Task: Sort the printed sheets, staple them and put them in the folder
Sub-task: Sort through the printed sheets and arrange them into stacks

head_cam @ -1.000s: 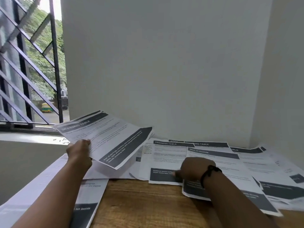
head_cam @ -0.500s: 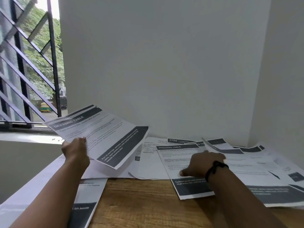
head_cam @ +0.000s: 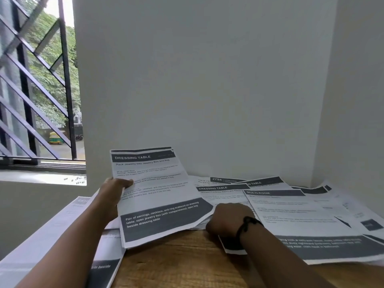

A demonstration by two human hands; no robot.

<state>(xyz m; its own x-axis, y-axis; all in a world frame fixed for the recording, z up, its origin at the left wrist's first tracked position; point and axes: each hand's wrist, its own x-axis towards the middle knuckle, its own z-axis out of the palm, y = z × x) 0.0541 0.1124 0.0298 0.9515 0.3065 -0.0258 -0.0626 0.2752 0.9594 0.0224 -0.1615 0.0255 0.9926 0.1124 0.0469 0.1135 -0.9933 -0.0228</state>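
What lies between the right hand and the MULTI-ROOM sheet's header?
In the head view, only printed paper: between the right hand and the MULTI-ROOM sheet header lie that sheet's body text and the edge of a DRESSING TABLE sheet beneath.

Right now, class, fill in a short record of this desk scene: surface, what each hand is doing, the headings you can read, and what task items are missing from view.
surface: brown wooden table in a white-walled corner
left hand: left hand grips the white printed stack headed DRESSING TABLE by its left edge, raised off the table
right hand: right hand, black wristband, rests on the loose white printed sheets spread on the table; fingers hidden
readable headings: DRESSING TABLE, MULTI-ROOM, 2754
not in view: stapler, folder
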